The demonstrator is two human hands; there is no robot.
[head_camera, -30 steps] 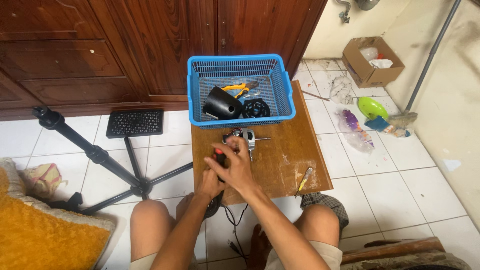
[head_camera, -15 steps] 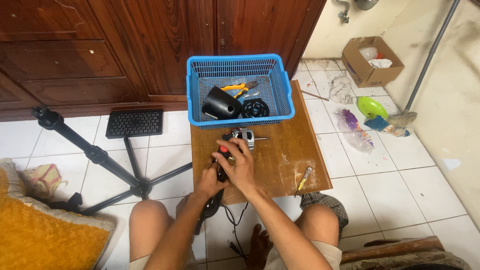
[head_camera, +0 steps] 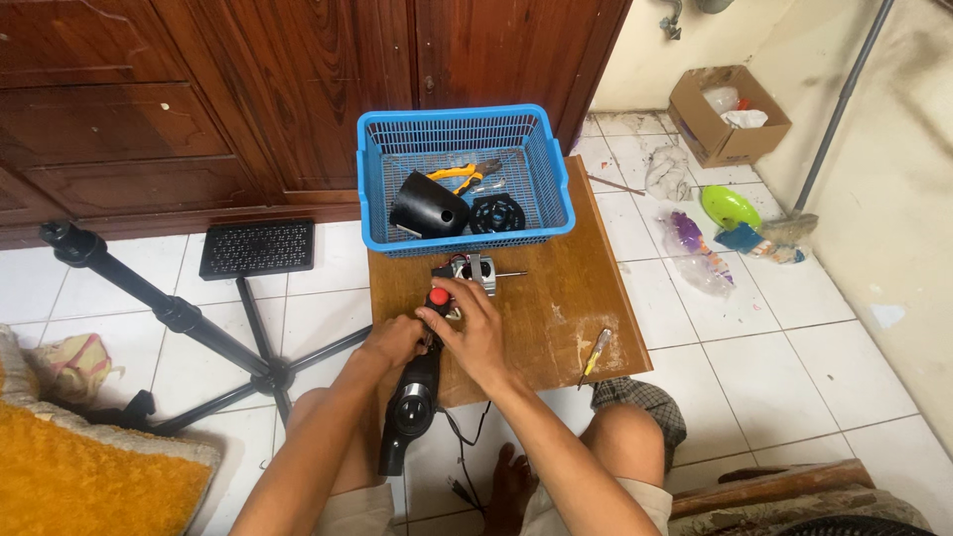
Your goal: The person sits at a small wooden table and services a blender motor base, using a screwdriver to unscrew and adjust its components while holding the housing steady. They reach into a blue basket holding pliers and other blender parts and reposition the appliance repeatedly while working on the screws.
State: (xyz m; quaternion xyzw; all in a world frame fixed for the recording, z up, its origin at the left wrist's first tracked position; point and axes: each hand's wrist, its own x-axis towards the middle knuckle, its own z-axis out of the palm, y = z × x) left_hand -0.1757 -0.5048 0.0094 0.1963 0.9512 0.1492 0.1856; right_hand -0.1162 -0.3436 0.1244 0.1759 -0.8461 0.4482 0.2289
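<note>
holding: our left hand (head_camera: 392, 342) and right hand (head_camera: 472, 333) stay closed round the black appliance body (head_camera: 412, 402) at the worktop (head_camera: 556, 298) edge.
change: hands barely shifted; red button (head_camera: 438, 296) now uncovered.
near: small motor (head_camera: 475, 271), blue basket (head_camera: 462, 179).

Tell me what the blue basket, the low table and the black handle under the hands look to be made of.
The blue basket looks like moulded plastic: even colour, fine lattice walls. The low table seems wood or plywood, brown, with scuffed pale patches. The black handle looks like hard plastic with a dull sheen, though that is less sure. The left hand and right hand hold it.
</note>
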